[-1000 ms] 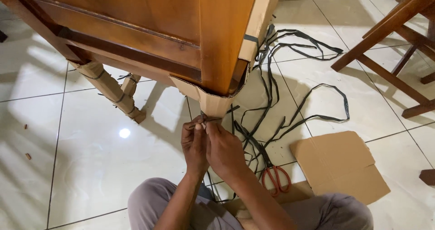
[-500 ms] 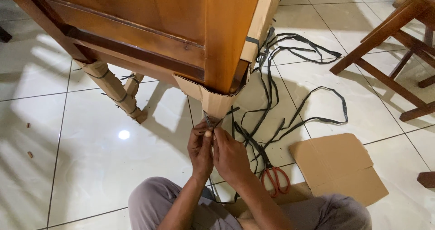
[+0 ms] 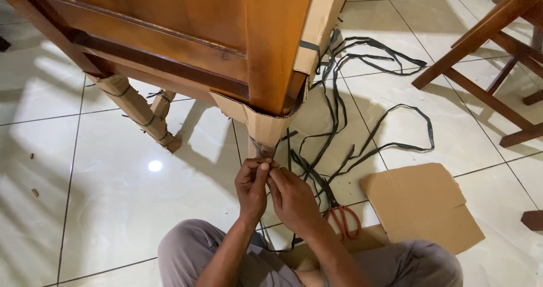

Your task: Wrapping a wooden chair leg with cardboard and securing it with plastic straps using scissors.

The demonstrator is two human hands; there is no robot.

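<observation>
Since half a second ago both hands sank a little and drew closer under the cardboard-wrapped leg (image 3: 264, 130) of the wooden cabinet (image 3: 186, 32). The left hand (image 3: 252, 186) and right hand (image 3: 293, 199) both pinch the black strap (image 3: 257, 147), fingers narrow around it. The leg's long axis stands upright and points down to the floor, so I judge the strap is best pulled tight across it; the scissors (image 3: 343, 219) lie right of the leg.
</observation>
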